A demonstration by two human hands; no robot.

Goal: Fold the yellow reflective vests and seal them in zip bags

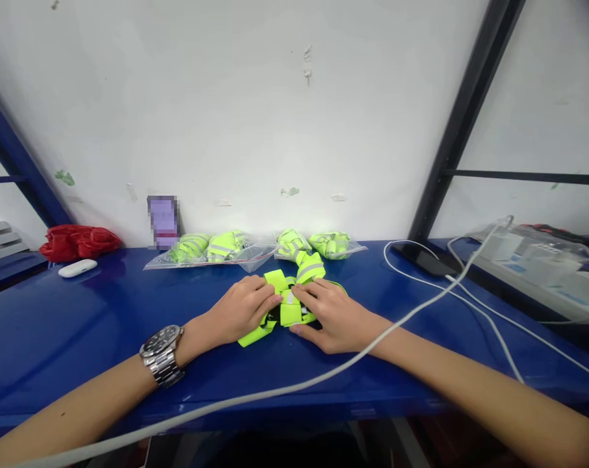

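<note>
A neon yellow strap bundle with grey reflective bands (294,292) lies on the blue table (80,325) at the middle. My left hand (243,311), with a metal watch on its wrist, rests on the bundle's left side with fingers curled onto the fabric. My right hand (331,315) presses on the right side, fingers bent over the straps. Both hands hold the bundle down between them. Parts of the straps are hidden under my fingers.
Several clear bags of folded neon straps (216,248) line the wall behind. A red bag (77,242) and a white case (77,267) sit far left. White cables (421,305) cross the table to a phone (424,260) and boxes (533,260) at right.
</note>
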